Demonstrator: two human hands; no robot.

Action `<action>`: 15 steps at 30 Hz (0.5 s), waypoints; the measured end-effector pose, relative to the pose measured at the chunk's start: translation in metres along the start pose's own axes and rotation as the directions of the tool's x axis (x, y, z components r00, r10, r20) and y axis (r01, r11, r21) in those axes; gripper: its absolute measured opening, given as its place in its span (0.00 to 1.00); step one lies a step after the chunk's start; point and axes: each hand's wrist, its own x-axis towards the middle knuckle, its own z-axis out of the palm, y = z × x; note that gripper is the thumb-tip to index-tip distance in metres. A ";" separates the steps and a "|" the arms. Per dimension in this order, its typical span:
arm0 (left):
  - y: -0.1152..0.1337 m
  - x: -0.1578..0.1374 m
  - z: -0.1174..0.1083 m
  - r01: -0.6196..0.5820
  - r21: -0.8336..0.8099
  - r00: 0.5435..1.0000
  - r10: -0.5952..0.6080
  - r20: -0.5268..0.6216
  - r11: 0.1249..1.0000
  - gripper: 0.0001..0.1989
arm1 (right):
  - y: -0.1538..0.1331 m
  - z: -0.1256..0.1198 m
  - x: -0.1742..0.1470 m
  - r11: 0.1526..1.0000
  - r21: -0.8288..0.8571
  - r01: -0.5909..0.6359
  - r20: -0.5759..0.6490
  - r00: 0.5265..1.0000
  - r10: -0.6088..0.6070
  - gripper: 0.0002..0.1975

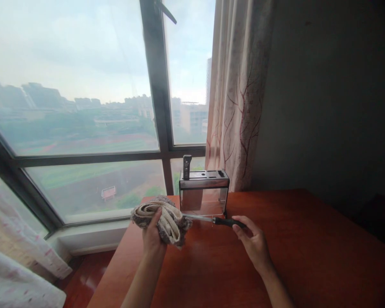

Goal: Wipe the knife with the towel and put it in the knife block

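Note:
My left hand [154, 233] grips a folded grey and cream towel [171, 226], thumb on top, above the table's left part. In my right hand [252, 239], the fingers close round the black handle of a sharpening steel [226, 222]. Its thin metal rod points left, and the tip is hidden at the towel's right side. Just behind stands a knife block [203, 183] with a dark slotted top and clear walls. One knife [186, 167] stands upright in its left end, black handle up; its blade shows dimly through the wall.
The reddish-brown wooden table [291, 248] extends to the right. Behind it are a large window [83, 156] with dark frames and a patterned curtain [237, 94]. Another light curtain [22, 273] hangs at the lower left, beside a white sill [93, 237].

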 end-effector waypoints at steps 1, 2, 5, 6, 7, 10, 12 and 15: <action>-0.001 0.001 -0.001 -0.001 -0.002 1.000 0.001 -0.012 1.000 0.13 | 0.000 0.000 0.000 0.999 -0.008 0.042 0.011 0.999 -0.042 0.14; -0.001 0.002 -0.002 0.001 0.002 1.000 -0.001 -0.018 1.000 0.13 | 0.000 0.000 0.001 0.998 -0.003 0.067 0.016 0.998 -0.067 0.13; -0.004 0.002 -0.004 0.021 0.040 1.000 -0.022 0.011 0.999 0.14 | 0.002 -0.003 0.002 0.999 0.048 0.010 -0.017 1.000 -0.009 0.15; -0.004 0.000 -0.004 0.031 0.058 0.999 -0.032 0.032 0.998 0.14 | 0.004 -0.005 0.002 0.997 0.066 -0.033 -0.044 0.998 0.036 0.16; -0.004 -0.002 -0.004 0.040 0.078 0.997 -0.044 0.056 0.996 0.14 | 0.005 -0.006 0.003 0.994 0.083 -0.073 -0.076 0.994 0.079 0.18; -0.002 -0.010 -0.001 0.058 0.150 0.987 -0.079 0.138 0.987 0.15 | 0.010 -0.010 0.006 0.980 0.141 -0.141 -0.163 0.973 0.164 0.21; 0.001 -0.016 0.001 0.077 0.187 0.979 -0.110 0.174 0.979 0.16 | 0.011 -0.012 0.008 0.972 0.179 -0.155 -0.203 0.960 0.191 0.21; 0.004 -0.020 -0.001 0.175 0.228 0.953 -0.223 0.206 0.958 0.16 | 0.010 -0.013 0.009 0.957 0.218 -0.192 -0.252 0.936 0.246 0.22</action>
